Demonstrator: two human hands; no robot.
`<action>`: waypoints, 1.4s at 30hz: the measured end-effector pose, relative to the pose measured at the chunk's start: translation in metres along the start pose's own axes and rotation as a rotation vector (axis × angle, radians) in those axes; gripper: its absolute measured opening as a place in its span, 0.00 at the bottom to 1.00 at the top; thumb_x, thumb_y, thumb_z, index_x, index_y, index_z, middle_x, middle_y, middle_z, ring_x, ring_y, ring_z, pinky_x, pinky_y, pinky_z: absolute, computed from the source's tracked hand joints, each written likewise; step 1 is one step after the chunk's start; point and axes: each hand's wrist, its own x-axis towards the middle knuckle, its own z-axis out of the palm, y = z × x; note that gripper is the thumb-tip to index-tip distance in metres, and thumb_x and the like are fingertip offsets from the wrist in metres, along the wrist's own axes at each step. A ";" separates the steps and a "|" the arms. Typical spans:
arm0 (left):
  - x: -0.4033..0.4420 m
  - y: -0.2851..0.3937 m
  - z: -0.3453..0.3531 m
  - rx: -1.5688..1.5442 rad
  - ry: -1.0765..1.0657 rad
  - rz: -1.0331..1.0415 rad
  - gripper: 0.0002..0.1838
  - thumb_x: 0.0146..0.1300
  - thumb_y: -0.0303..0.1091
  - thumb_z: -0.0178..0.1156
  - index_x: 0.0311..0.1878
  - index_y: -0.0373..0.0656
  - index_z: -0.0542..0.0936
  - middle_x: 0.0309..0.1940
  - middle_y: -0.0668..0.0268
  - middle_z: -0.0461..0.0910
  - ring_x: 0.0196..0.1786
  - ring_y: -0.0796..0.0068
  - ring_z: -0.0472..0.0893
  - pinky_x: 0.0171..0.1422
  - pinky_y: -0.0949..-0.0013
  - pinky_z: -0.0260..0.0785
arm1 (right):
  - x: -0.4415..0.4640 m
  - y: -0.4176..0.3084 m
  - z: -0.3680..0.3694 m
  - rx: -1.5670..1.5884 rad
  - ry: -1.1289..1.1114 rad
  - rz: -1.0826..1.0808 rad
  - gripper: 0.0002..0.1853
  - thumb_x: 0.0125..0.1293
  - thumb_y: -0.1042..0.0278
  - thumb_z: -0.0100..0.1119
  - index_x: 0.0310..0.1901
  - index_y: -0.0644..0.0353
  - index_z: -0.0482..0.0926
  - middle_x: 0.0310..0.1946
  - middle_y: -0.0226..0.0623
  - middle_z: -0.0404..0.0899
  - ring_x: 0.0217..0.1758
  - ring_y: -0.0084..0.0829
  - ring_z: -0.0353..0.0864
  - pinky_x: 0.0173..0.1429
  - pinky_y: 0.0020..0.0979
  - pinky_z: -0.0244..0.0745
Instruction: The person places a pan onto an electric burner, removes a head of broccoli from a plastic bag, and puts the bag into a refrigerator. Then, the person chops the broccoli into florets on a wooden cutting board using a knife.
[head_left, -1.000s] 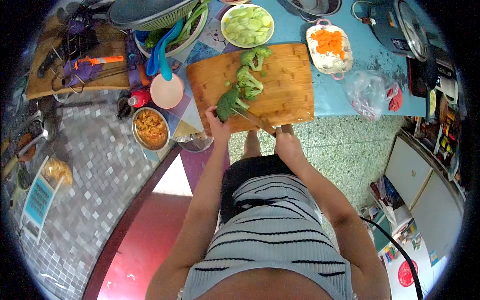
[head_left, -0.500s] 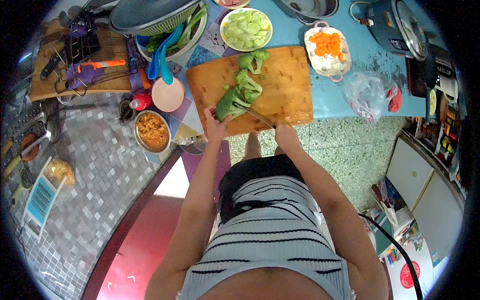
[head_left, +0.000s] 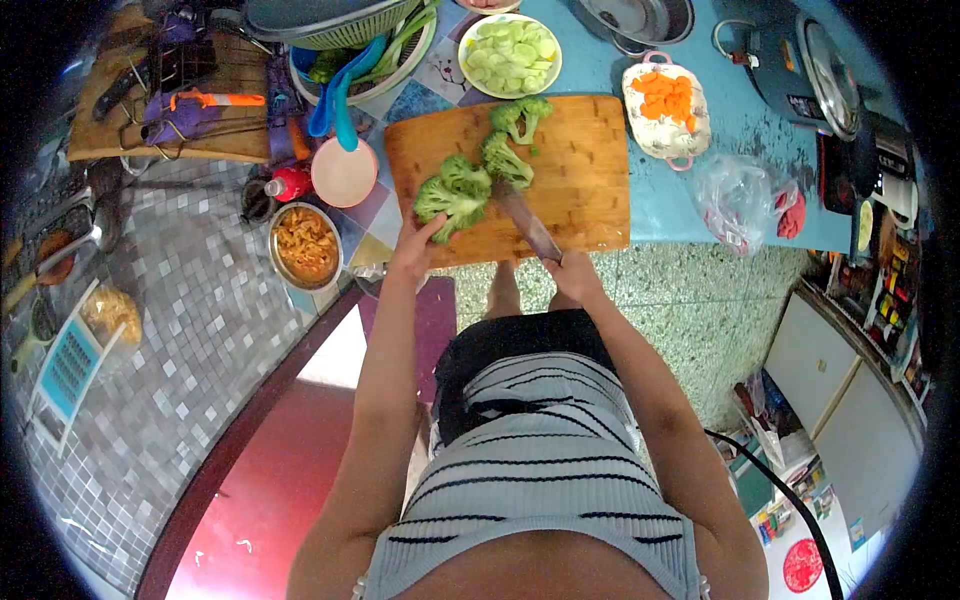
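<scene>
A wooden cutting board (head_left: 585, 180) lies at the counter's near edge with several pieces of broccoli on it. My left hand (head_left: 412, 250) is at the board's left front, its fingers against the nearest broccoli piece (head_left: 452, 203). My right hand (head_left: 574, 276) is closed on the handle of a knife (head_left: 530, 225), at the board's front edge. The blade points away and to the left, its tip beside the middle broccoli (head_left: 507, 160). Another floret (head_left: 521, 118) lies near the board's back edge.
Behind the board stands a plate of sliced pale green vegetable (head_left: 510, 56). To the right are a dish of carrots (head_left: 667, 108) and a plastic bag (head_left: 735, 203). An empty bowl (head_left: 344, 172), a red bottle (head_left: 288, 184) and a bowl of orange-brown food (head_left: 305, 247) sit left.
The nearest broccoli has opened into two parts, spread to the left with my left hand. The knife has swung upright, its blade now right of those parts.
</scene>
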 end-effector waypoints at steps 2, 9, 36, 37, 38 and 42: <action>-0.007 0.002 0.004 -0.071 0.003 -0.017 0.33 0.57 0.24 0.62 0.63 0.45 0.58 0.53 0.61 0.70 0.53 0.65 0.74 0.48 0.60 0.76 | -0.004 0.001 -0.001 0.008 0.060 0.001 0.20 0.60 0.55 0.54 0.33 0.70 0.79 0.29 0.58 0.78 0.38 0.54 0.78 0.44 0.46 0.73; -0.011 -0.002 0.002 -0.217 0.038 -0.053 0.29 0.59 0.25 0.60 0.62 0.47 0.61 0.57 0.63 0.67 0.57 0.64 0.71 0.51 0.58 0.75 | -0.014 0.005 -0.033 0.149 0.482 0.008 0.16 0.62 0.62 0.52 0.49 0.59 0.72 0.32 0.53 0.78 0.33 0.54 0.78 0.34 0.50 0.72; -0.041 0.016 0.000 -0.200 -0.064 0.104 0.28 0.59 0.24 0.59 0.61 0.44 0.62 0.54 0.63 0.70 0.57 0.67 0.71 0.58 0.61 0.70 | 0.092 -0.071 -0.017 1.104 0.095 -0.191 0.18 0.62 0.77 0.54 0.55 0.62 0.70 0.40 0.40 0.77 0.35 0.27 0.82 0.37 0.23 0.79; -0.042 0.017 -0.005 -0.255 -0.032 0.096 0.27 0.60 0.25 0.58 0.62 0.44 0.61 0.55 0.62 0.69 0.58 0.65 0.71 0.57 0.58 0.71 | 0.089 -0.074 -0.020 1.192 0.067 -0.141 0.18 0.62 0.77 0.55 0.55 0.63 0.70 0.39 0.40 0.78 0.35 0.27 0.82 0.36 0.23 0.79; -0.043 0.017 -0.010 -0.310 0.000 0.089 0.27 0.61 0.26 0.57 0.63 0.45 0.61 0.56 0.62 0.69 0.59 0.63 0.71 0.57 0.55 0.72 | 0.090 -0.076 -0.017 1.188 0.065 -0.144 0.18 0.62 0.77 0.55 0.55 0.63 0.70 0.39 0.40 0.78 0.35 0.27 0.82 0.36 0.23 0.79; -0.044 0.018 -0.024 -0.387 0.022 0.085 0.27 0.62 0.27 0.57 0.63 0.46 0.61 0.56 0.62 0.69 0.58 0.63 0.71 0.57 0.56 0.72 | 0.105 -0.075 0.008 0.889 -0.034 -0.186 0.20 0.60 0.73 0.58 0.55 0.64 0.70 0.37 0.42 0.79 0.33 0.27 0.83 0.30 0.24 0.77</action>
